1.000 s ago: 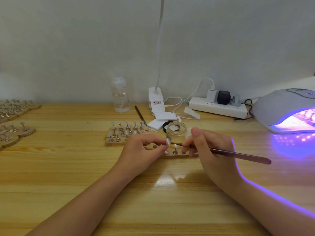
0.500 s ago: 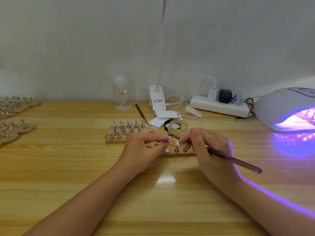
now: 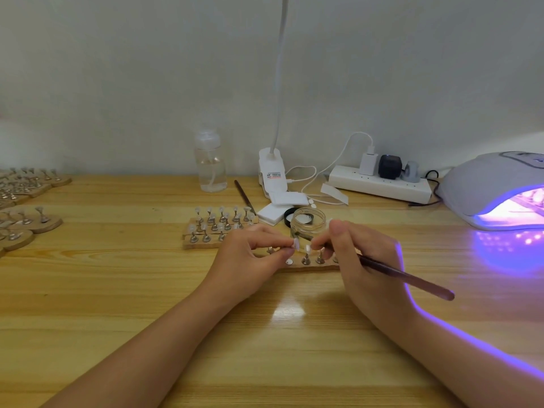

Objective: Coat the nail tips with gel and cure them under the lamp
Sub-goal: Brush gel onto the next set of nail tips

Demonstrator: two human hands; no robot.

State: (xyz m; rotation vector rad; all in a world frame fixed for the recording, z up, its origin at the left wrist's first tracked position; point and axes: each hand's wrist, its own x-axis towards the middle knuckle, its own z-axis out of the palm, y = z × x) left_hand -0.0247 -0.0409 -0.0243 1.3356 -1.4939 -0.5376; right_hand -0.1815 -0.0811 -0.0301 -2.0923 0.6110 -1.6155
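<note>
Pale wall and a wooden table [image 3: 88,290] frame the work, with a power strip [image 3: 379,187], a clear bottle [image 3: 210,169] and the lit curing lamp [image 3: 497,189] at the right edge. The coating step looks to be in hand: the left hand [image 3: 250,254] pinches one nail tip [image 3: 295,243] above the wooden holder strip [image 3: 309,265], while the right hand [image 3: 362,257] grips the brush [image 3: 406,279] with its bristle end near that tip, in front of the open gel jar [image 3: 308,222]. Next likely comes a light, even stroke over the tip, then seating it back on its stand without smearing.

left hand [image 3: 253,254]: pinches nail tip [image 3: 296,243] above wooden holder [image 3: 312,265]
right hand [image 3: 363,260]: grips brush [image 3: 406,279], bristles by tip
gel jar [image 3: 308,223]: open, just behind hands
cure lamp [image 3: 497,189]: lit purple, right on worktop [image 3: 117,290]
</note>
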